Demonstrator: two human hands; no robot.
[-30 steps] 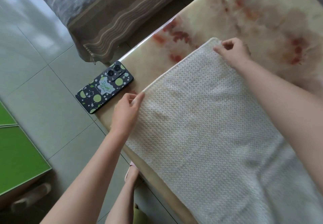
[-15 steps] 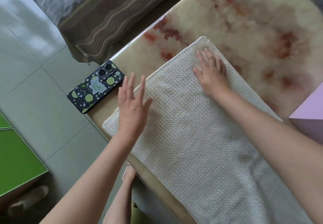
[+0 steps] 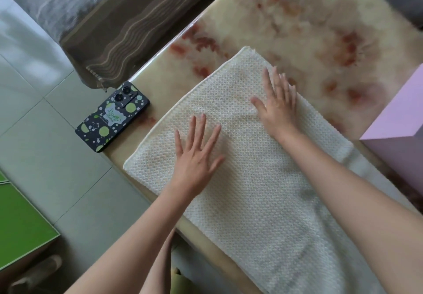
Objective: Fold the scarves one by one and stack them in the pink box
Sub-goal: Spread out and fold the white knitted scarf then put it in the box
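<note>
A cream waffle-knit scarf (image 3: 247, 179) lies folded over itself on the marbled table (image 3: 297, 30), its near end running off the bottom right. My left hand (image 3: 196, 154) rests flat on the scarf near its left edge, fingers spread. My right hand (image 3: 278, 105) lies flat on the cloth further back, close to the right edge, fingers apart. Neither hand grips anything. The pink box (image 3: 398, 138) stands at the right edge of the view, only one corner of it showing.
A dark phone (image 3: 112, 117) with green dots lies on the table's left corner, beside the scarf. Beyond the table edge are grey floor tiles (image 3: 45, 156), a striped brown sofa cover (image 3: 114, 32) at the back and a green panel (image 3: 20, 227) at the lower left.
Both hands let go of the scarf's far corners, laid the fold down and now slide flat over the cloth toward me. The pink box has come into view at the right.
</note>
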